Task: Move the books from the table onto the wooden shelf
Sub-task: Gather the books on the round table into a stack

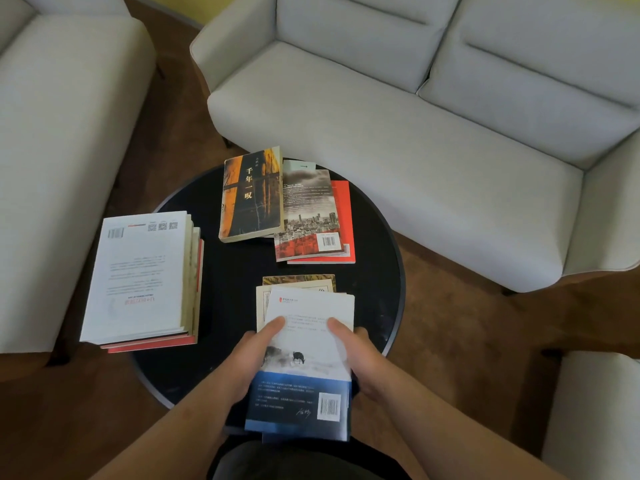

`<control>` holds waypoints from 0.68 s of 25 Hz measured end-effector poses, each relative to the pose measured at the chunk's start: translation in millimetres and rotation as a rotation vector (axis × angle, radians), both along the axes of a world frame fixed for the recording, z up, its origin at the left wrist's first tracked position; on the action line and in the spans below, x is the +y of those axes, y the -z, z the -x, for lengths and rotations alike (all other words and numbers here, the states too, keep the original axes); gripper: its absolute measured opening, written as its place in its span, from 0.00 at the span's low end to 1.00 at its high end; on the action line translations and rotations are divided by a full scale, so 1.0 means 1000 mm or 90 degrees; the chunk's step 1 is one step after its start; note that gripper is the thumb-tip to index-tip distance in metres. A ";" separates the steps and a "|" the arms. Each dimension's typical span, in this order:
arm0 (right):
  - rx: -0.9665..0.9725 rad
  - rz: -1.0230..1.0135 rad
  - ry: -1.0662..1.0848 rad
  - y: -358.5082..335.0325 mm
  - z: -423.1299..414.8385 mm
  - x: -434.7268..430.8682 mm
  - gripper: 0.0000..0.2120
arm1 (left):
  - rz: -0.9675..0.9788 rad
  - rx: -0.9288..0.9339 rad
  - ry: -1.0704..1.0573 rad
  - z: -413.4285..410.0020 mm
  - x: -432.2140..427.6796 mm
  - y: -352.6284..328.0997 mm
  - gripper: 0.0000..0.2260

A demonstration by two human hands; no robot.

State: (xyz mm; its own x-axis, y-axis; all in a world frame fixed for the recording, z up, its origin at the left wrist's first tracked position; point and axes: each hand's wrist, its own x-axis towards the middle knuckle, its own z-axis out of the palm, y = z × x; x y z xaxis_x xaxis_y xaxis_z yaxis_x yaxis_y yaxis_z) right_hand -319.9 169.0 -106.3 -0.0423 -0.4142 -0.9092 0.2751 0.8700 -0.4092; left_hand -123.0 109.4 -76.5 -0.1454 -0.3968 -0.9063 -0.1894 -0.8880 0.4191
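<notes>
book (304,358), white-and-blue back cover

A round table (374,306) stands in the middle, with a sofa (415,133) behind it, an armchair (52,133) to its left and another seat (595,410) at the near right. On the table's left side lies a tall stack of books (145,278), which reaches over the left edge. At the far side lies a single book (251,195), and its right edge rests on a small pile (311,216) just beside it. At the near edge lies a near pile (298,285). Its top book (304,368) reaches out toward the person. The left hand (252,362) grips this book's left side and the right hand (360,355) its right side.
</notes>
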 end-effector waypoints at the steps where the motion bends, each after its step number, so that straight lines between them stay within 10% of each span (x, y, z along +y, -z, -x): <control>1: 0.039 0.003 -0.067 0.002 0.002 0.001 0.36 | 0.017 -0.046 0.061 -0.006 -0.001 -0.001 0.26; 7: 0.217 0.076 -0.338 -0.014 0.009 -0.026 0.50 | 0.230 -0.128 0.111 -0.010 -0.054 -0.016 0.28; 17: 0.280 0.097 -0.389 -0.025 0.012 -0.082 0.24 | 0.263 -0.177 0.486 0.027 -0.082 -0.002 0.12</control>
